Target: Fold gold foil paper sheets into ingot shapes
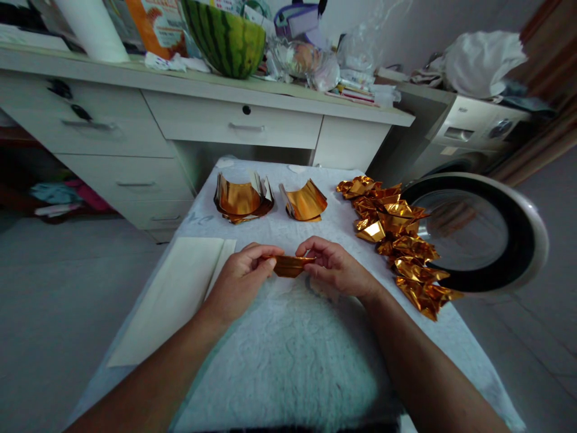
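Note:
A small folded piece of gold foil paper [289, 265] hangs between both hands above a white cloth-covered table [288, 349]. My left hand [241, 279] pinches its left end, fingers closed. My right hand [331, 264] pinches its right end, fingers closed. Behind the hands stand two stacks of curled gold foil sheets, one stack [241, 198] on the left and a smaller stack [305, 202] beside it. A heap of several folded gold foil pieces [399, 237] runs along the table's right side.
A cream sheet [174, 297] lies on the table's left part. Behind stands a white desk with drawers [234, 123], bearing a watermelon [225, 39] and clutter. At the right a washing machine's open round door [478, 231] juts close to the table edge.

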{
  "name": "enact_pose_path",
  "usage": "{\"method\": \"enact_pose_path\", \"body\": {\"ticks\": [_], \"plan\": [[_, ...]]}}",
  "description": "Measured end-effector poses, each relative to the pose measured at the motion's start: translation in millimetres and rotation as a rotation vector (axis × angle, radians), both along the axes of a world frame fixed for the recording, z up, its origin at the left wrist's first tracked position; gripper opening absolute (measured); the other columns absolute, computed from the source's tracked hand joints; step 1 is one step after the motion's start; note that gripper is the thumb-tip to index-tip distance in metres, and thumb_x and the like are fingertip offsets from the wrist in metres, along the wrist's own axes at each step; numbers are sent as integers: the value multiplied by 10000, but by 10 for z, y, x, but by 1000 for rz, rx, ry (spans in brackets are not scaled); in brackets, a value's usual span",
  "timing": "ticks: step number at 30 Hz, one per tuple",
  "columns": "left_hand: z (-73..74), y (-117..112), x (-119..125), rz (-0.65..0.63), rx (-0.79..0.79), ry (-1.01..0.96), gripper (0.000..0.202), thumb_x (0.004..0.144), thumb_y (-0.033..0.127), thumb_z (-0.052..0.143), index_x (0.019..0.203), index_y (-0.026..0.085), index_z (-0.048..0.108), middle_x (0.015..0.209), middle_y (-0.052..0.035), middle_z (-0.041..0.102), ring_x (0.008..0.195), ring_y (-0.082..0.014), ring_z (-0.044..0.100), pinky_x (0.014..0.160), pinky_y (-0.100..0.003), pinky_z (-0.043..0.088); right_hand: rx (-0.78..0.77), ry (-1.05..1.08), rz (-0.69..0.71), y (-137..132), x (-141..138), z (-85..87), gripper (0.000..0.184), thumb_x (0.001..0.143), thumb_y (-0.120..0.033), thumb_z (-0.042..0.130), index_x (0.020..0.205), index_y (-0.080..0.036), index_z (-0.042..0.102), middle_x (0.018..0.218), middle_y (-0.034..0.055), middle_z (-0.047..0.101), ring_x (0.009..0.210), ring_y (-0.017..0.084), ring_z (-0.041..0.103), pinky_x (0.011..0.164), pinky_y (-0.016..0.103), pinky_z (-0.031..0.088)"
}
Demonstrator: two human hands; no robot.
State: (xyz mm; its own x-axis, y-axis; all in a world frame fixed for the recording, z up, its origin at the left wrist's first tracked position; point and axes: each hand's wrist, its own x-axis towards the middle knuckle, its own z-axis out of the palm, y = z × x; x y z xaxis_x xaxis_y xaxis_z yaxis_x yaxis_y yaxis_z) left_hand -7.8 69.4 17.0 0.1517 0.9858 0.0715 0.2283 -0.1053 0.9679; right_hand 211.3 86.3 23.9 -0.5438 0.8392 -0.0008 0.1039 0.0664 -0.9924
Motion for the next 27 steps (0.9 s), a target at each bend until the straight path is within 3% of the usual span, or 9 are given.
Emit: {"method": "enact_pose_path", "body": {"ticks": [6, 12, 19, 27], "plan": [[-6, 5, -18, 28, -146, -88, 221, 817, 276, 614, 985, 196, 732, 659, 16, 605, 643, -147, 553, 615, -271, 410, -100, 110, 51, 18, 9, 15, 228, 838, -275, 698, 1013, -174, 593, 942, 21, 618, 843, 119, 594, 764, 252, 465], [-4, 7, 0, 63, -224, -208, 206, 777, 262, 640, 937, 178, 740, 693, -10, 632, 653, -150, 549, 625, -281, 409, -213, 178, 82, 30, 36, 40, 315, 805, -259, 746, 1083, -178, 622, 1023, 35, 660, 904, 122, 632, 819, 258, 485], [50, -19, -1, -37, -304, -456, 269, 737, 206, 672, 996, 159, 724, 767, -16, 645, 678, -120, 537, 639, -248, 416, -249, 233, -55, 77, 58, -9, 289, 744, -252, 807, 974, -160, 658, 795, -18, 650, 623, 65, 574, 596, 192, 481], [84, -31, -9, -106, -411, -727, 293, 722, 194, 761, 1010, 155, 723, 930, -47, 684, 705, -96, 586, 675, -228, 478, -262, 325, -90, 91, 46, -3, 358, 684, -371, 848, 893, -179, 630, 661, -45, 621, 536, 69, 542, 510, 181, 444]]}}
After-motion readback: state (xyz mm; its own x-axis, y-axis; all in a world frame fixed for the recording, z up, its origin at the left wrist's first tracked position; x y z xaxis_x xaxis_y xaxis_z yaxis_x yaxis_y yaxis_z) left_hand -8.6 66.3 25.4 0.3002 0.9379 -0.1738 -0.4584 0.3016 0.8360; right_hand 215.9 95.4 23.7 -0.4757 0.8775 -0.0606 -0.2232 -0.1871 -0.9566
